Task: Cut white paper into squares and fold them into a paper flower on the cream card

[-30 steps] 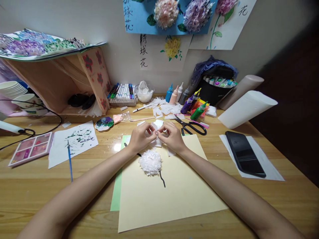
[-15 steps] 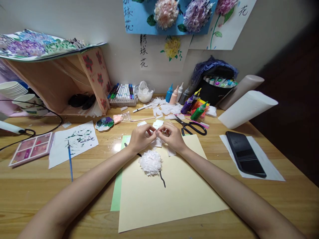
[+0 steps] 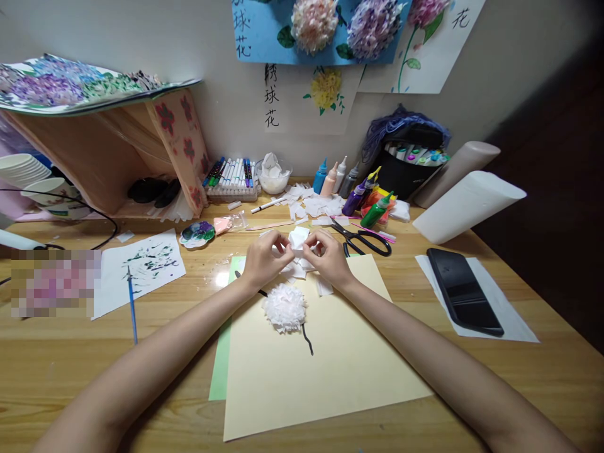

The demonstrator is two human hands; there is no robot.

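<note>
We have a strip of white tissue paper (image 3: 298, 253) stretched in the small gap between our two hands, just above the far edge of the cream sheet. Our left hand (image 3: 268, 258) pinches one end between thumb and forefinger, and our right hand (image 3: 327, 258) seems to grip the other end the same way, though the fingers cover much of the paper. Tissue this thin probably tears easily, so we do best with a light, even pinch near the ends, both sides level and neither pulling hard. Working low, with our forearms near the table, should steady the fingers.

Below the strip lie loose white scraps (image 3: 296, 272); we should lift our fingers clear of them so that no second piece clings. Nearer to us, the ruffled white paper flower (image 3: 285, 308) sits on the cream sheet (image 3: 325, 384), a black stem line (image 3: 308, 341) running out from it; our wrists ought to pass either side without brushing its raised petals. A green sheet (image 3: 219, 371) shows from underneath at the left.

Farther out, the black-handled scissors (image 3: 372, 243) rest beyond our right hand, and the green paint bottle (image 3: 376, 212) stands behind them, so our knuckles want a little care on that side
</note>
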